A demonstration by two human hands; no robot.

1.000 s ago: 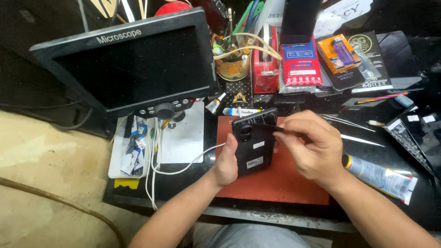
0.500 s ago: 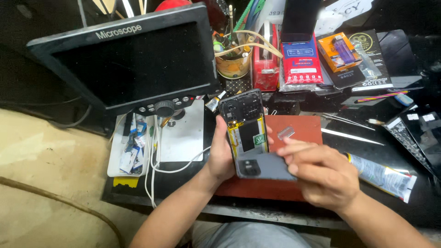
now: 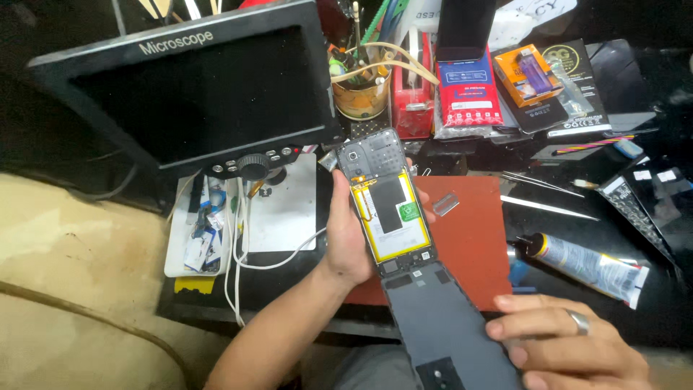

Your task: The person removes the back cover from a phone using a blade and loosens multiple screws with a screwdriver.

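My left hand [image 3: 350,242] grips the opened black phone [image 3: 386,206], yellow-edged battery showing; my right hand [image 3: 570,350] holds its detached grey back cover [image 3: 444,321] below. Cover's off, insides untouched.

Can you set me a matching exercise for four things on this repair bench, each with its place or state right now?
Things:
1. opened phone
2. grey back cover
3. glue tube
4. microscope monitor

Places or states:
A. lying on the bench, right of the red mat
B. gripped in the left hand
C. screen dark, standing at the back left
D. pulled away, held by the right hand

Pairs: 1-B, 2-D, 3-A, 4-C
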